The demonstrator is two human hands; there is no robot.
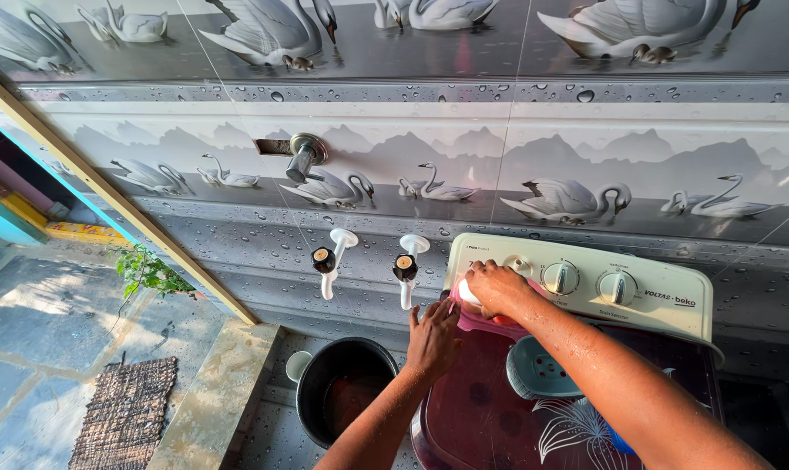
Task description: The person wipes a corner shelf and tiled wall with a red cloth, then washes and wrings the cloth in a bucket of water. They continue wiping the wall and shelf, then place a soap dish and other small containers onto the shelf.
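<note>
Right hand [496,287], centre-right of frame: fingers curled down over a white knob [469,292] at the left end of the washing machine control panel [664,283], and pressing on a pink soap dish [481,320] just below it. Grip closed around the knob; how firmly, can't tell. Left hand [433,335], just left of it: palm flat, fingers spread, resting on the pink dish's left edge and the dark maroon machine lid [473,409]. Not gripping anything.

A pale blue soap dish [538,370] sits on the lid under the right forearm. Two white taps [329,261] on the swan-print tiled wall [499,165], left of the panel. Black bucket [342,392] at bottom centre, below the taps. Woven mat [124,413] at lower left.
</note>
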